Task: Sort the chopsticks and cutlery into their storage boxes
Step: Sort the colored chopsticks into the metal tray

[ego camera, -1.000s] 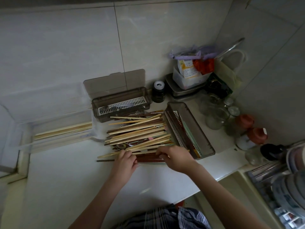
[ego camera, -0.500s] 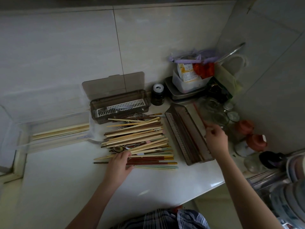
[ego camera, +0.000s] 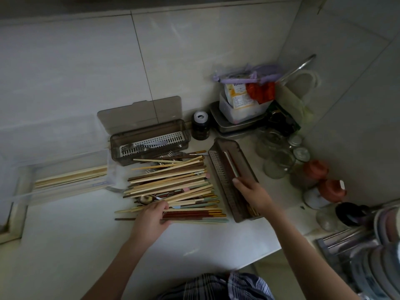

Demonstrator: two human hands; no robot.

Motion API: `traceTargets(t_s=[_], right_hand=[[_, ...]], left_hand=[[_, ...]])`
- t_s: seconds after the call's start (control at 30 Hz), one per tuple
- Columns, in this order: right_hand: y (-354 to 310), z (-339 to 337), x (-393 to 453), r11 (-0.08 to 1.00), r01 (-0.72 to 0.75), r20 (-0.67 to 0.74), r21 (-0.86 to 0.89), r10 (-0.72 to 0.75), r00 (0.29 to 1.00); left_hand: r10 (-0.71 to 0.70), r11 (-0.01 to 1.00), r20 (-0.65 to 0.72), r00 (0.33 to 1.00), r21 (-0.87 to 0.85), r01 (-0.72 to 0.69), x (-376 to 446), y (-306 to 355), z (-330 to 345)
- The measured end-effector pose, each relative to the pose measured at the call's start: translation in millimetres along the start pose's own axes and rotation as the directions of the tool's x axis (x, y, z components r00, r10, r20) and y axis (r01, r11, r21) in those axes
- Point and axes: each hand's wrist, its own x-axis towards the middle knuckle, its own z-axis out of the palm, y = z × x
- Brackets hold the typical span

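Note:
A pile of chopsticks (ego camera: pixel 173 182), pale, dark red and mint, lies on the white counter with some forks and spoons under it. My left hand (ego camera: pixel 151 217) grips a few chopsticks at the pile's near left end. My right hand (ego camera: pixel 253 194) is over the brown storage box (ego camera: pixel 216 167) to the right of the pile and pinches the near end of a pair of chopsticks (ego camera: pixel 231 163) lying inside it. Behind the pile, a second brown box (ego camera: pixel 149 140) with a white slotted tray holds cutlery, its lid open. A clear box (ego camera: pixel 71 178) on the left holds pale chopsticks.
A dark jar (ego camera: pixel 201 126) and stacked food containers (ego camera: pixel 238 111) stand at the back. Glass jars (ego camera: pixel 279 156) and red-lidded pots (ego camera: pixel 316 169) crowd the right corner. A dish rack with plates (ego camera: pixel 368 256) sits at lower right, past the counter's edge.
My right hand took chopsticks from the pile, lifted them to the right and has now lowered them into the right brown box. My left hand has stayed at the pile's near edge.

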Motion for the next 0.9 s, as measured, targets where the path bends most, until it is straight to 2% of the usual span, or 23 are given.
traceTargets(t_s=[0.13, 0.3, 0.47, 0.63, 0.7, 0.8, 0.9], right_hand=[[-3.0, 18.4, -3.5, 0.969, 0.1, 0.107, -0.227, -0.078, 0.991], [-9.0, 52.3, -6.5, 0.816, 0.084, 0.016, -0.572, -0.091, 0.996], [-2.0, 45.5, -5.3, 0.782, -0.012, -0.104, -0.623, -0.067, 0.992], [16.0, 32.9, -4.2, 0.8, -0.055, -0.122, -0.597, -0.023, 0.992], [17.9, 31.8, -5.9, 0.794, -0.007, -0.136, -0.608, -0.095, 0.986], [14.3, 37.9, -17.2, 0.742, 0.15, -0.211, -0.654, -0.37, 0.905], [8.4, 51.3, -25.9, 0.563, 0.347, -0.058, -0.751, -0.579, 0.813]], left_hand=[[0.004, 1.0, 0.014, 1.0, -0.01, -0.004, 3.2, 4.7, 0.3], [-0.016, 0.999, 0.012, 1.0, -0.036, 0.016, 1.8, 5.9, 0.7], [-0.032, 0.999, 0.012, 0.999, -0.043, 0.032, 0.4, 7.7, 1.1], [-0.018, 0.999, 0.041, 0.999, -0.036, 0.02, 2.2, 7.4, -2.7], [-0.009, 1.0, 0.045, 0.999, -0.025, 0.01, 2.5, 7.1, -3.1], [-0.015, 0.999, 0.031, 0.999, -0.05, 0.016, 0.8, 6.7, -2.3], [-0.008, 0.998, 0.014, 1.0, -0.054, 0.009, 0.1, 5.6, -2.1]])
